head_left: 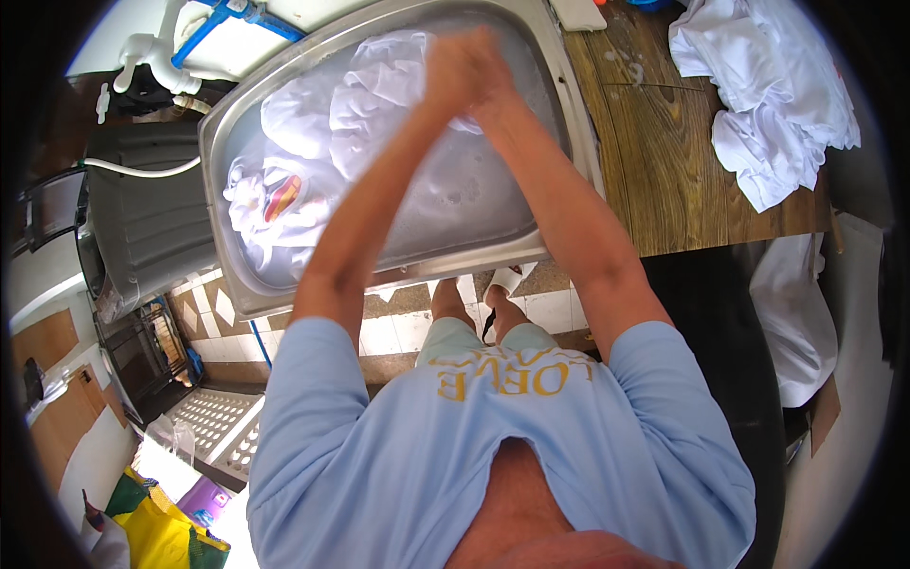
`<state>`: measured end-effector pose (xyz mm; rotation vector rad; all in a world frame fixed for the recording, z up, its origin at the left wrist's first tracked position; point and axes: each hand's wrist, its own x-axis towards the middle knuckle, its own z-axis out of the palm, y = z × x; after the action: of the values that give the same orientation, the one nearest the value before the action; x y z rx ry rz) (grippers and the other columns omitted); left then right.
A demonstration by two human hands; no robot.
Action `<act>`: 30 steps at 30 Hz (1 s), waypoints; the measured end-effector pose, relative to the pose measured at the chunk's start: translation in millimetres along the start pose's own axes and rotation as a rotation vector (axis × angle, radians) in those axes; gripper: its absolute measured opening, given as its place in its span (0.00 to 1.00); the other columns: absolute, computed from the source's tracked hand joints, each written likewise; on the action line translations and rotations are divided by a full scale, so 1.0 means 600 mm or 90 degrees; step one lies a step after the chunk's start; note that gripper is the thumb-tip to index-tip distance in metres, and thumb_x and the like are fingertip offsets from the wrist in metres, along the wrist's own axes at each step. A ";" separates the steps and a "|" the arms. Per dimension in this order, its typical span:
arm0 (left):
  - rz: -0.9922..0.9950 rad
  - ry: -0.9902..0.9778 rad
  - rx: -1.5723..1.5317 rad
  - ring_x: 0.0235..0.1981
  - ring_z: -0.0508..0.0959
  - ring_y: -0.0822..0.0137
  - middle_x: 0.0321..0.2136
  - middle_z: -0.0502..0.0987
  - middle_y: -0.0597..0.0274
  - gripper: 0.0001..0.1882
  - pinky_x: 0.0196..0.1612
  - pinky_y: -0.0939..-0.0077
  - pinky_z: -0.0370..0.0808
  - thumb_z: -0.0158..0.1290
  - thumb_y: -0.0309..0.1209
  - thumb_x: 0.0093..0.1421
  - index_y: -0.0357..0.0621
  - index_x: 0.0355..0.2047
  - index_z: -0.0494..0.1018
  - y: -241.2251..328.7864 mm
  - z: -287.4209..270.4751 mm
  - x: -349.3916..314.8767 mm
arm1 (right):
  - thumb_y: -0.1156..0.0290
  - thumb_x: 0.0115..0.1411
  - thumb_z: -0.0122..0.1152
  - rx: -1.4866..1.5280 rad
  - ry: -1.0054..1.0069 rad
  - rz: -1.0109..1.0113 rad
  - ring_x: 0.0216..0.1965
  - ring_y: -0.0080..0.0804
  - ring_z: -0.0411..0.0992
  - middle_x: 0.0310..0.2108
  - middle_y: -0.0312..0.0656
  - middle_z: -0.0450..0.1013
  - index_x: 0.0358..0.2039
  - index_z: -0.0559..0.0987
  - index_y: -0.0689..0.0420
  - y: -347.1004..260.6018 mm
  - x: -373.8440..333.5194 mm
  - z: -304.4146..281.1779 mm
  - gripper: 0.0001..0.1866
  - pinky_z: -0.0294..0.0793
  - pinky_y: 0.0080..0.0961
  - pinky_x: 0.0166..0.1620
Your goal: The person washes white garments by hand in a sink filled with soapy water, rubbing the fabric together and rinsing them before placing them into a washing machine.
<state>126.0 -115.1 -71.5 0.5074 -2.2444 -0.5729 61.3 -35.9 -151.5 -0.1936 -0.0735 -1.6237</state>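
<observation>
A metal sink basin (559,71) holds cloudy water and soaking white garments (379,104). One of them, at the left, carries a red and yellow patch (282,197). Over the far right part of the basin, my left hand (451,71) and my right hand (490,68) are pressed together, both closed. White cloth runs up to them and shows again just below, between my wrists. Motion blurs the fingers, and the part of the garment inside the hands is hidden.
A wooden counter (664,161) adjoins the basin at the right, with a heap of white clothes (782,104) on it. White taps (147,59) and a blue pipe (223,21) are at the upper left. Beside the basin stands a dark grey tub (147,199). A yellow bag (156,531) lies lower left.
</observation>
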 end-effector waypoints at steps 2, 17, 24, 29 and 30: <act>0.009 -0.009 0.001 0.23 0.74 0.46 0.20 0.73 0.45 0.06 0.27 0.55 0.69 0.50 0.30 0.49 0.42 0.22 0.74 -0.006 0.010 -0.001 | 0.46 0.61 0.46 0.016 -0.071 -0.017 0.41 0.40 0.72 0.38 0.43 0.73 0.38 0.71 0.54 -0.007 -0.006 -0.020 0.22 0.71 0.39 0.48; -0.128 0.052 -0.040 0.19 0.74 0.47 0.18 0.74 0.49 0.10 0.25 0.64 0.72 0.51 0.33 0.53 0.42 0.20 0.75 0.012 -0.033 -0.018 | 0.43 0.62 0.39 -0.170 0.570 -0.147 0.31 0.32 0.69 0.30 0.38 0.69 0.32 0.70 0.55 0.063 0.019 0.151 0.25 0.71 0.28 0.35; -0.002 0.004 -0.030 0.20 0.74 0.48 0.17 0.75 0.50 0.11 0.24 0.62 0.71 0.52 0.34 0.54 0.43 0.18 0.75 0.017 0.001 -0.059 | 0.44 0.59 0.48 -0.134 0.438 -0.151 0.36 0.37 0.69 0.34 0.42 0.70 0.31 0.69 0.54 0.042 0.001 0.078 0.23 0.72 0.40 0.41; -0.322 -0.033 -0.211 0.14 0.66 0.74 0.13 0.69 0.64 0.18 0.20 0.78 0.64 0.56 0.43 0.55 0.40 0.20 0.72 -0.064 -0.051 -0.015 | 0.44 0.56 0.54 -0.160 0.514 -0.205 0.41 0.42 0.67 0.38 0.47 0.65 0.35 0.64 0.59 0.035 0.011 0.133 0.28 0.70 0.43 0.47; -0.406 -0.062 -0.344 0.17 0.68 0.76 0.17 0.72 0.65 0.16 0.23 0.79 0.66 0.56 0.42 0.55 0.40 0.23 0.74 -0.062 -0.060 -0.019 | 0.44 0.56 0.54 -0.170 0.523 -0.209 0.42 0.42 0.66 0.38 0.47 0.65 0.36 0.64 0.60 0.031 0.009 0.133 0.29 0.69 0.43 0.48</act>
<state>166.9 -148.4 -75.7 0.9196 -1.8679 -1.4985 86.1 -29.4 -73.6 0.3069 0.7779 -1.9232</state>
